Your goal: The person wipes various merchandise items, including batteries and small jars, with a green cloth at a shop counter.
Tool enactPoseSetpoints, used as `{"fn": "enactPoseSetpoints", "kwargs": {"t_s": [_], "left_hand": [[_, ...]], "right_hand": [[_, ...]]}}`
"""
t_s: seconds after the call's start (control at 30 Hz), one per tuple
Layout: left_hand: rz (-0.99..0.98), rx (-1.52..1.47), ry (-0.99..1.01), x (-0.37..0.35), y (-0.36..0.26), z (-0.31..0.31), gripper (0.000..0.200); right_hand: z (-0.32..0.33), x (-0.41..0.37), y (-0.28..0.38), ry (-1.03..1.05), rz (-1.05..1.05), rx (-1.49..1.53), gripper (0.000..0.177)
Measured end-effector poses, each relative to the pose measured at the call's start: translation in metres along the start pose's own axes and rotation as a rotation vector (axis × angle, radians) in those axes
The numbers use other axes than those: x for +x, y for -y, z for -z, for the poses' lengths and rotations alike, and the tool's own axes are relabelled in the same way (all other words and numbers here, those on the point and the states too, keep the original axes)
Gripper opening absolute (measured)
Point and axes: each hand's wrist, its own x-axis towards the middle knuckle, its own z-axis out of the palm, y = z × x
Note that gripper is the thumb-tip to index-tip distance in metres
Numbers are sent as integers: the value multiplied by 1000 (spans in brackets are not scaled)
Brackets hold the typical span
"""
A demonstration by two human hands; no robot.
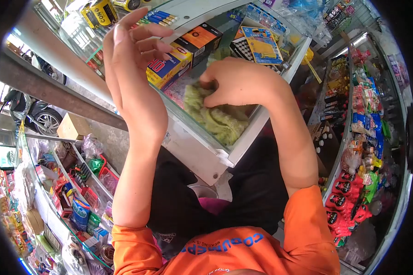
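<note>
My right hand [245, 85] is closed on a fuzzy green cloth [222, 126], its thumb and fingers pinching the upper part. The cloth lies bunched in the near corner of a glass display case with a white frame [250, 133]. My left hand [135, 75] is raised by the left side of the case, fingers apart and holding nothing. Behind its fingers are a yellow and blue box [172, 68] and a black and orange box [202, 41]. Beyond my right hand lies a yellow and blue packet [261, 45].
Several pens [160, 18] and yellow packages [97, 13] are at the top of the case. Shelves of packaged goods [353, 137] stand on the right, with more goods behind glass on the left. A motorbike [39, 112] and a cardboard box [73, 127] are at far left.
</note>
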Motion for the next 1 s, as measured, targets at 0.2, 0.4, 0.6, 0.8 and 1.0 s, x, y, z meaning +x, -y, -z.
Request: {"fn": "enactPoseSetpoints", "kwargs": {"t_s": [0.2,0.4,0.6,0.8,1.0], "left_hand": [[-60,66,119,-1,-4,-3,34],[24,268,368,-16,0,-15,26],[-61,357,457,-18,-2,-15,30],[-71,357,449,-17,-2,-15,30],[65,215,362,-17,-2,-17,30]], "right_hand": [[26,-14,-23,-113,76,72,54],[35,-18,-109,-855,-239,-174,66],[13,-15,-112,-537,-551,-243,94],[19,-13,-86,-512,-700,-244,99],[31,-21,-63,-825,-480,-290,94]]}}
